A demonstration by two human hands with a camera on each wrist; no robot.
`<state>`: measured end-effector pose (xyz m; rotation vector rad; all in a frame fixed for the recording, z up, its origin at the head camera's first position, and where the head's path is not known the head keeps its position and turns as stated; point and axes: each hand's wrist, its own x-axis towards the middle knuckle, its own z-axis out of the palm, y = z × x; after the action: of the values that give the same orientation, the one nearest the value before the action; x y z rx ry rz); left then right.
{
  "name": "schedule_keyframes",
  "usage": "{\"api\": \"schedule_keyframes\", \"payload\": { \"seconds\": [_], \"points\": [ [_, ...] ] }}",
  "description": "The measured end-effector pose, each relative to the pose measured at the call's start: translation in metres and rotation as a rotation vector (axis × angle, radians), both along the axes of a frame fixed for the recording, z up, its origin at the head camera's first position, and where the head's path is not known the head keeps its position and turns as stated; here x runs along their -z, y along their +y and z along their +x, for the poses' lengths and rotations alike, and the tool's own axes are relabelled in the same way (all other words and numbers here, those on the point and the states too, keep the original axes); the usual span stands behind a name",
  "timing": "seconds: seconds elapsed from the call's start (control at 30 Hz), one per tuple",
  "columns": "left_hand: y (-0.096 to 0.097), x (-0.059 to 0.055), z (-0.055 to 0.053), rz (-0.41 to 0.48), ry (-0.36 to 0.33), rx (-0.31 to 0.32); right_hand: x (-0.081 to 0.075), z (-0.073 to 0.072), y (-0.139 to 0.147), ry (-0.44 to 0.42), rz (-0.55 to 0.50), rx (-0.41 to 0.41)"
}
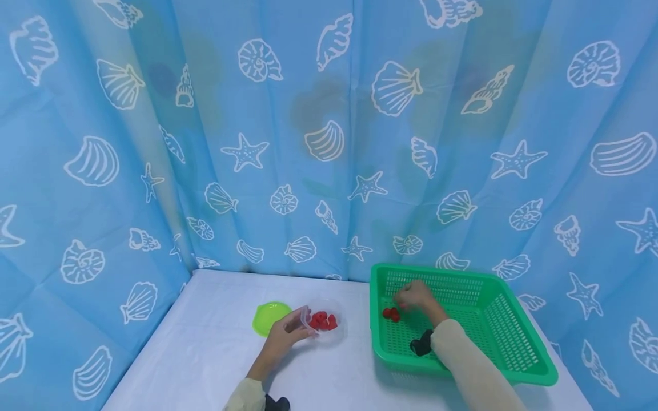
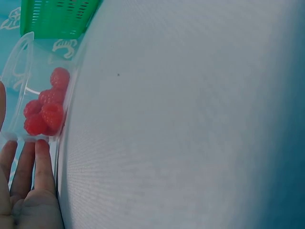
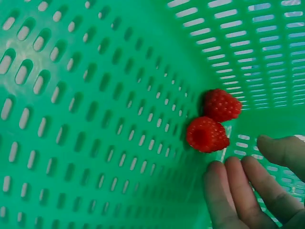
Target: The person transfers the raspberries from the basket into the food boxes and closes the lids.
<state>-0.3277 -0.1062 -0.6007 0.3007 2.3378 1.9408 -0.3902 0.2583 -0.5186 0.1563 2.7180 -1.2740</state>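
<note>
My left hand (image 1: pixel 281 338) holds a clear plastic container (image 1: pixel 336 337) by its near left side, thumb and fingers around the wall. Several red raspberries (image 2: pixel 49 107) lie inside it, and the fingertips press the wall in the left wrist view. Down in the green basket (image 1: pixel 534 374), my right hand (image 1: pixel 415 295) hovers beside two loose raspberries (image 3: pixel 209 134). Its fingers (image 3: pixel 267 186) are extended, the thumb stands apart, and nothing shows between them. One of the two raspberries turns its hollow end to the right wrist camera.
A lime-green lid (image 1: pixel 271 317) lies on the white table (image 1: pixel 205 337), just behind the left hand. The basket's slotted walls rise around the right hand. Behind the table hangs a blue curtain (image 1: pixel 288 188) with white shell prints.
</note>
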Motion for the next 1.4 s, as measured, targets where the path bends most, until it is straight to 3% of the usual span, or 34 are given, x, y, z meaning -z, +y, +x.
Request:
{"api": "schedule_keyframes", "payload": {
  "seconds": [0.37, 0.53, 0.73, 1.4],
  "points": [
    [0.0, -0.003, 0.001, 0.017, 0.002, 0.0, 0.013, -0.003, 0.0, -0.052, 0.011, 0.033],
    [0.0, 0.0, 0.0, 0.016, -0.001, -0.007, 0.015, -0.001, -0.002, -0.093, -0.073, 0.073],
    [0.001, 0.0, 0.001, 0.034, -0.005, -0.008, 0.016, -0.002, -0.004, -0.118, -0.091, 0.088],
    [-0.001, -0.002, 0.0, 0.016, -0.011, 0.0, 0.016, 0.005, -0.005, -0.082, -0.139, 0.087]
  ]
}}
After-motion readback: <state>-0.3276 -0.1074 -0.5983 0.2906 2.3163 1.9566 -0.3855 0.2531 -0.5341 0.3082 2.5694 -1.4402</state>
